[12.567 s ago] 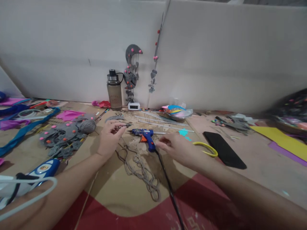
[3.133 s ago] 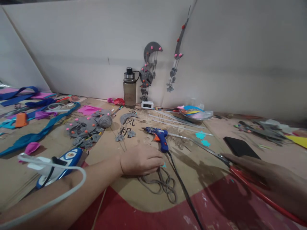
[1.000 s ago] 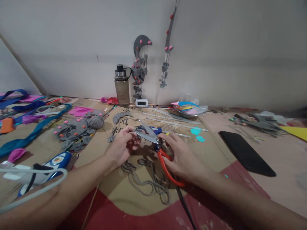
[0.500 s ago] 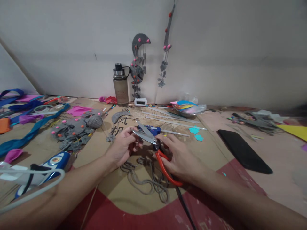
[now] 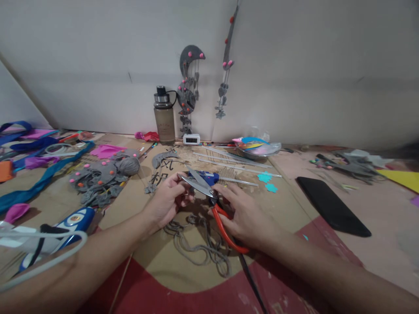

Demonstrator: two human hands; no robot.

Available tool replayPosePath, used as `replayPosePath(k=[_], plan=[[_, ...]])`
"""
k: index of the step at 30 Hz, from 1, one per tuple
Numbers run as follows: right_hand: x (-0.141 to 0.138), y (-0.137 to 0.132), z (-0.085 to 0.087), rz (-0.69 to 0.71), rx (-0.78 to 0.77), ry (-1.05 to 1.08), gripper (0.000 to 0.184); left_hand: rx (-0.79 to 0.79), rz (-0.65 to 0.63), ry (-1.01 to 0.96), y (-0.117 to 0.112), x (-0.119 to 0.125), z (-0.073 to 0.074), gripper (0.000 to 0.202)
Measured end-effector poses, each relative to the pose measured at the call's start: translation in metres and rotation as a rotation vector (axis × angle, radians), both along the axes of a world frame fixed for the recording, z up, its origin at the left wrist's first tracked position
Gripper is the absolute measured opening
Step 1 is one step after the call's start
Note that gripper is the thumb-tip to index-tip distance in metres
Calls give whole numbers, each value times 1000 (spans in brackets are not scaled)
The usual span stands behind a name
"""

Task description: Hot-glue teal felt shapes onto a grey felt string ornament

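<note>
My right hand point(image 5: 240, 209) is closed around the red handles of a pair of scissors point(image 5: 202, 188), whose blades stand apart and point up to the left. Close by the blade tips, my left hand point(image 5: 172, 198) is pinched shut; what lies between its fingers is too hidden to make out. Below both hands a loose tangle of grey yarn point(image 5: 193, 248) lies on the cardboard, and part of it runs under the left palm. Just behind the scissors is a blue glue gun point(image 5: 209, 176), partly covered by the blades. A grey felt crescent point(image 5: 163, 158) with a string lies further back.
On the left lie grey felt pieces with pompoms point(image 5: 104, 174), a grey yarn ball point(image 5: 128, 165) and a blue-white device point(image 5: 77, 222). Behind stand a bottle point(image 5: 164, 120) and small clock point(image 5: 191, 139). Clear sticks point(image 5: 242, 168), turquoise flowers point(image 5: 265, 176) and a black phone point(image 5: 330, 205) lie right.
The view has shifted very slightly. Both hands and the scissors hold nearly the same pose, with the blades still apart.
</note>
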State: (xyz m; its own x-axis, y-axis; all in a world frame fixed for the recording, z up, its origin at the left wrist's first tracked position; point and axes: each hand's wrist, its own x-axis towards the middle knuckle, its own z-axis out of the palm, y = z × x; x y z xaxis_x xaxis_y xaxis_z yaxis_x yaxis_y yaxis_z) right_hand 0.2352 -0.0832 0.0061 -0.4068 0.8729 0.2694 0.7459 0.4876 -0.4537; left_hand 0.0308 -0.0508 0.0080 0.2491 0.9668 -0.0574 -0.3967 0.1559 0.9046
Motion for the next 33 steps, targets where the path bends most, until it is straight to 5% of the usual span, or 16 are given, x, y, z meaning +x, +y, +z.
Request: replayPosePath(k=[25, 33], plan=[[1, 0, -1, 1, 13, -10, 46, 7, 22, 21, 0, 0, 0, 23], [3, 8, 0, -49, 91, 170, 45, 30, 196, 35, 4, -2, 0, 27]])
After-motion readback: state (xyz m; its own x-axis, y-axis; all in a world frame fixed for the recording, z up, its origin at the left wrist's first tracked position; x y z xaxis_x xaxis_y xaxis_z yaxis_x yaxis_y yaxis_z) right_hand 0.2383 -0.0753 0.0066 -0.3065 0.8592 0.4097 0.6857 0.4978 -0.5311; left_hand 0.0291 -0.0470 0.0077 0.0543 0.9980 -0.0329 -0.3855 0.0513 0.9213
